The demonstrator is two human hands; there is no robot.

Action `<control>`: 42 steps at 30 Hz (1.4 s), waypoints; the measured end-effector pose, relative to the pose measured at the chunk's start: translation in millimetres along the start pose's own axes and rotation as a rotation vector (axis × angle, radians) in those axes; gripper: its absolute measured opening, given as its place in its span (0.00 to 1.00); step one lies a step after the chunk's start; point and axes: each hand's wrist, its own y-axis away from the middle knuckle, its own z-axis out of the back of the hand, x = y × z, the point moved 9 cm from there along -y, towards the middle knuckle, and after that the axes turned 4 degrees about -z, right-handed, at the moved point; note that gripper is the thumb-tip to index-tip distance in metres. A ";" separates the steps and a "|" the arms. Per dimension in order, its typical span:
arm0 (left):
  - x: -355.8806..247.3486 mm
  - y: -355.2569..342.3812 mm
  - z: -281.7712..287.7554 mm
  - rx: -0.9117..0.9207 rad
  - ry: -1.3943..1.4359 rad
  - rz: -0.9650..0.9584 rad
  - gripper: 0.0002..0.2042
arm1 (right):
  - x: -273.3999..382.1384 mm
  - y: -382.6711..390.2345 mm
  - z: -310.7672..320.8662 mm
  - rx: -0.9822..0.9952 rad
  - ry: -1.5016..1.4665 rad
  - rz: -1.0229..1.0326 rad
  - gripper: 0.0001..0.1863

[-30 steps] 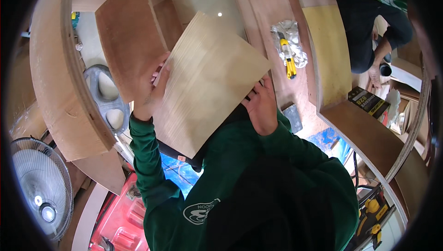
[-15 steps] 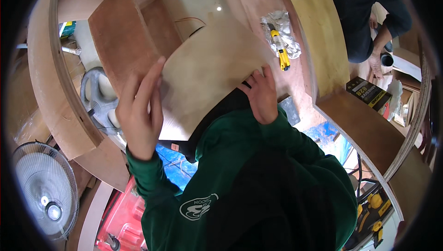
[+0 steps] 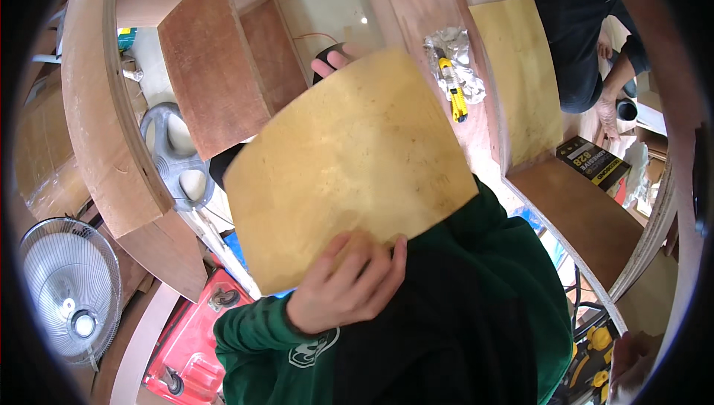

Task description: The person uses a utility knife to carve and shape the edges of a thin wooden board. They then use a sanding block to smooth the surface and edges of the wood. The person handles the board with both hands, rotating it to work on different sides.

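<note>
A thin, stiff laminate sheet point(image 3: 349, 145), with a blotchy yellowish face, is tilted in front of my body. My left hand point(image 3: 353, 282) is closed at its near edge, with bent fingers against the yellowish face. Of my right hand point(image 3: 335, 59), only fingertips show at the far edge; the palm and wrist are hidden behind the sheet. A yellow utility knife point(image 3: 452, 91) lies on crumpled silver foil point(image 3: 474, 70), to the right of the sheet's far end.
Wooden cabinet panels point(image 3: 216, 63) stand at the far left. A grey fan point(image 3: 71, 293) and red wheeled base point(image 3: 197, 338) are at lower left. On the right are a yellowish-coated panel point(image 3: 518, 70), a black adhesive box point(image 3: 593, 161) and a seated person point(image 3: 576, 40).
The sheet has turned from a pale face to a yellowish one. My left hand went from its left side to the near edge; my right hand moved to the far edge, mostly behind it.
</note>
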 end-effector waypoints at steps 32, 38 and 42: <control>152.5 -141.9 -120.1 0.055 1.579 0.286 0.11 | 111.7 236.3 127.2 -0.829 2.247 0.312 0.13; 144.9 -138.1 -104.7 0.016 1.664 0.211 0.10 | 88.1 281.6 151.5 -0.835 2.397 0.024 0.29; 142.2 -132.8 -98.1 0.031 1.604 0.208 0.09 | 93.1 282.9 151.9 -0.849 2.521 0.007 0.36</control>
